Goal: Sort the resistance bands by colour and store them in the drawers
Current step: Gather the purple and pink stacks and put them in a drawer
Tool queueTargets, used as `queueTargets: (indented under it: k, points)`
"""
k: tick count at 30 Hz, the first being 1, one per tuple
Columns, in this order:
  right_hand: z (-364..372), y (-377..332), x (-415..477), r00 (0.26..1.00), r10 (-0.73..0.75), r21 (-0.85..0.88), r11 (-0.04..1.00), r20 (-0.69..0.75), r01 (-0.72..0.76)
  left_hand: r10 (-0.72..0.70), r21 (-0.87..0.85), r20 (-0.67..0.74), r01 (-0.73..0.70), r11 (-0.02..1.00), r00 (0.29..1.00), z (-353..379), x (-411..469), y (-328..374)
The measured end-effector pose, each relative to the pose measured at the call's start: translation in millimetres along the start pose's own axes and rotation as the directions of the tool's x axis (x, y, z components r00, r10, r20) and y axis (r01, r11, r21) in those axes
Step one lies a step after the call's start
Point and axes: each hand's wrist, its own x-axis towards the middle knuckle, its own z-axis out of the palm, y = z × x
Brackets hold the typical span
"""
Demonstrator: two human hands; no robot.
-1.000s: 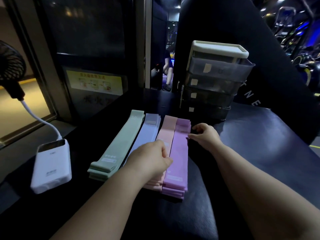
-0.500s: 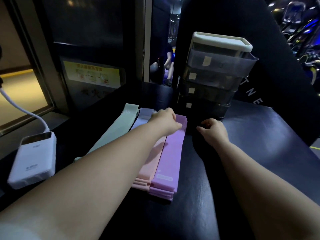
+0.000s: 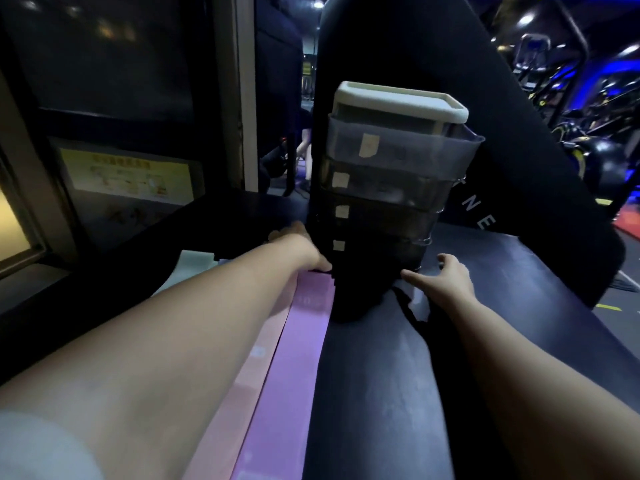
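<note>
The drawer unit (image 3: 391, 188), a stack of four translucent drawers under a pale lid, stands on the dark tabletop (image 3: 377, 393) at about 12 o'clock from the person. The left hand (image 3: 299, 249) reaches to its lower left corner at roughly 11 o'clock, fingers hidden so its grasp cannot be told, while the right hand (image 3: 445, 277) lies released, fingers spread, beside the base at 1 o'clock. The purple bands (image 3: 294, 368) and pink bands (image 3: 254, 362) lie flat side by side under the left forearm, their far ends touching the unit's foot, with a pale green band (image 3: 194, 259) showing at 10 o'clock.
</note>
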Motion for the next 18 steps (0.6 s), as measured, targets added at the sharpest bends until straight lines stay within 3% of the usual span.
queueTargets:
  k: [7, 18]
  points:
    - [6, 0, 40, 0.984, -0.153, 0.125, 0.982, 0.089, 0.142, 0.123, -0.281, 0.101, -0.09, 0.956, 0.987, 15, 51, 2]
    - [12, 11, 82, 0.95, -0.195, 0.212, 0.967, 0.244, 0.144, 0.261, -0.511, 0.11, -0.171, 0.842, 0.959, 26, 89, 5]
